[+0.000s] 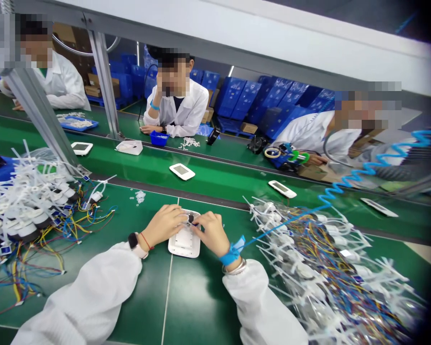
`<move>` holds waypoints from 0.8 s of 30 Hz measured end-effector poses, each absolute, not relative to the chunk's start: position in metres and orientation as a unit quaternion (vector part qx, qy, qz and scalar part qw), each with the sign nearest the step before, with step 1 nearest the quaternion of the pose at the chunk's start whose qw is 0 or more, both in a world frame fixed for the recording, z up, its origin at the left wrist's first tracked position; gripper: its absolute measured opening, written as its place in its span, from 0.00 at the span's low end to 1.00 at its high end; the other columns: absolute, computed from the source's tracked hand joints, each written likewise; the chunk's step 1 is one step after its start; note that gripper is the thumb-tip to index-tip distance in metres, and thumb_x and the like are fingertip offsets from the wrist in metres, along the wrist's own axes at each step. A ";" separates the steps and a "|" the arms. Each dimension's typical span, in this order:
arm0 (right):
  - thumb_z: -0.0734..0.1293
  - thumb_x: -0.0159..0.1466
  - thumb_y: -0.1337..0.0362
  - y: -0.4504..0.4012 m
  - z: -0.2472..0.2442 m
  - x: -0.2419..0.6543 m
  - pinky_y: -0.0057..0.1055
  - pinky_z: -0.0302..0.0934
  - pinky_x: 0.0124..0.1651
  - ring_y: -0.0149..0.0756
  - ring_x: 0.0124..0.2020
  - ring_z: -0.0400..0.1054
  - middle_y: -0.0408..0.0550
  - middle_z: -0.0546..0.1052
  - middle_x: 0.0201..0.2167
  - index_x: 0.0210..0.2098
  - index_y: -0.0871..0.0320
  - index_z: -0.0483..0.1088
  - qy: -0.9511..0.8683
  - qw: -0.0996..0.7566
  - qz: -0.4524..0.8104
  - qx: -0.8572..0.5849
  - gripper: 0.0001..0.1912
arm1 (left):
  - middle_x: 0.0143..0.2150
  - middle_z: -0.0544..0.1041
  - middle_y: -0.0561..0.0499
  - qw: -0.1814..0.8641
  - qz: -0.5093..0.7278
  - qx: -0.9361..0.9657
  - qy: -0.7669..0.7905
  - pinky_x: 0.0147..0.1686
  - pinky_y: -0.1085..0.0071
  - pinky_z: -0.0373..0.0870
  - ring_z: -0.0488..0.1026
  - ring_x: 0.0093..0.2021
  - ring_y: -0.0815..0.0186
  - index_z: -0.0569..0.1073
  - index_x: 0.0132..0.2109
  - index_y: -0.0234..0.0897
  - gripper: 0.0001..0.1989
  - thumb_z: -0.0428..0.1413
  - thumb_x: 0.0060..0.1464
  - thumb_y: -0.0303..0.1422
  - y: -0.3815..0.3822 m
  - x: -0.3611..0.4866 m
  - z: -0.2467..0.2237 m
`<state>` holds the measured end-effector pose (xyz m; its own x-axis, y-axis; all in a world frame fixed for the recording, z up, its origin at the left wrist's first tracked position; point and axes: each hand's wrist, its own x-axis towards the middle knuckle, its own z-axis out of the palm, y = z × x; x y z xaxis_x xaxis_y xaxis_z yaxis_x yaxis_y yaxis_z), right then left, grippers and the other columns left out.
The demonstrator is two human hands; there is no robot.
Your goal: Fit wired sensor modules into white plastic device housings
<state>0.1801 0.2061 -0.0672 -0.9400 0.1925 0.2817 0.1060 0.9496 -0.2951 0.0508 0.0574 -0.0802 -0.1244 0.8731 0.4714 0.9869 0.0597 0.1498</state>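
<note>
A white plastic housing (184, 242) lies on the green table in front of me, its inner side up, with a small dark part (190, 218) near its upper end. My left hand (164, 224) rests over the housing's upper left edge, fingers bent together and fingertips by the dark part. From the right, my right hand (211, 233) reaches over the housing with thumb and fingers pinched close to the same part. Whatever is between the right fingertips is too small to make out. Small white rings (140, 196) lie on the table beyond my left hand.
Wired parts with white ties are heaped at left (39, 201) and right (323, 254). A green conveyor (222, 179) carries white devices (182, 171). A blue coiled cord (366, 170) stretches from my right wrist. People in white coats sit beyond, behind a metal post (106, 86).
</note>
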 end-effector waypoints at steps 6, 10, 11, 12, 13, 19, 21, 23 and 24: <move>0.68 0.57 0.67 0.214 -0.071 0.179 0.33 0.47 0.41 0.34 0.36 0.63 0.41 0.75 0.29 0.29 0.56 0.71 -0.968 0.140 0.188 -0.088 0.01 | 0.42 0.72 0.49 0.128 -0.172 -0.698 -0.683 0.44 0.65 0.59 0.62 0.51 0.60 0.72 0.36 0.36 0.03 0.53 0.55 0.29 0.084 0.050 -0.078; 0.67 0.58 0.67 0.217 -0.071 0.180 0.33 0.48 0.41 0.33 0.35 0.63 0.41 0.75 0.27 0.29 0.56 0.72 -0.969 0.129 0.196 -0.083 0.02 | 0.40 0.71 0.49 0.117 -0.172 -0.707 -0.676 0.43 0.66 0.58 0.62 0.49 0.61 0.71 0.36 0.35 0.06 0.53 0.56 0.33 0.086 0.047 -0.079; 0.67 0.58 0.67 0.217 -0.071 0.180 0.33 0.48 0.40 0.33 0.35 0.62 0.41 0.75 0.27 0.29 0.56 0.72 -0.970 0.127 0.191 -0.077 0.02 | 0.39 0.71 0.50 0.115 -0.172 -0.708 -0.675 0.42 0.66 0.58 0.62 0.49 0.62 0.71 0.36 0.35 0.06 0.53 0.56 0.33 0.086 0.047 -0.079; 0.67 0.59 0.66 0.216 -0.070 0.181 0.33 0.48 0.40 0.34 0.35 0.62 0.41 0.75 0.28 0.29 0.55 0.72 -0.974 0.128 0.177 -0.068 0.03 | 0.38 0.72 0.50 0.115 -0.169 -0.710 -0.673 0.42 0.66 0.58 0.62 0.48 0.62 0.71 0.35 0.35 0.06 0.52 0.57 0.33 0.087 0.048 -0.079; 0.67 0.59 0.65 0.215 -0.068 0.181 0.33 0.48 0.40 0.35 0.36 0.61 0.42 0.74 0.30 0.30 0.55 0.72 -0.978 0.129 0.153 -0.057 0.02 | 0.37 0.72 0.50 0.116 -0.164 -0.712 -0.672 0.41 0.66 0.58 0.63 0.47 0.63 0.71 0.35 0.34 0.06 0.51 0.58 0.32 0.087 0.049 -0.079; 0.67 0.58 0.66 0.203 -0.061 0.182 0.38 0.48 0.38 0.40 0.38 0.58 0.50 0.72 0.31 0.28 0.59 0.73 -0.990 0.116 -0.071 -0.025 0.04 | 0.36 0.73 0.50 0.120 -0.117 -0.725 -0.668 0.41 0.64 0.59 0.64 0.46 0.61 0.71 0.34 0.34 0.07 0.49 0.59 0.30 0.089 0.054 -0.077; 0.65 0.59 0.69 0.202 -0.061 0.180 0.38 0.47 0.38 0.41 0.37 0.58 0.50 0.72 0.30 0.26 0.60 0.73 -0.988 0.112 -0.103 -0.032 0.06 | 0.41 0.73 0.49 0.109 -0.135 -0.706 -0.687 0.44 0.64 0.59 0.63 0.49 0.60 0.71 0.37 0.35 0.06 0.51 0.57 0.31 0.086 0.054 -0.077; 0.64 0.59 0.70 0.205 -0.061 0.179 0.38 0.47 0.37 0.40 0.36 0.58 0.50 0.72 0.30 0.27 0.60 0.73 -0.988 0.110 -0.102 -0.032 0.07 | 0.52 0.69 0.46 0.093 -0.170 -0.676 -0.711 0.49 0.63 0.58 0.60 0.55 0.59 0.68 0.47 0.36 0.13 0.54 0.55 0.35 0.081 0.054 -0.078; 0.64 0.60 0.70 0.206 -0.062 0.178 0.38 0.47 0.36 0.40 0.36 0.58 0.50 0.72 0.29 0.27 0.59 0.73 -0.989 0.108 -0.093 -0.031 0.07 | 0.56 0.65 0.44 0.082 -0.187 -0.660 -0.723 0.52 0.62 0.57 0.58 0.57 0.58 0.64 0.52 0.36 0.20 0.55 0.54 0.37 0.078 0.053 -0.080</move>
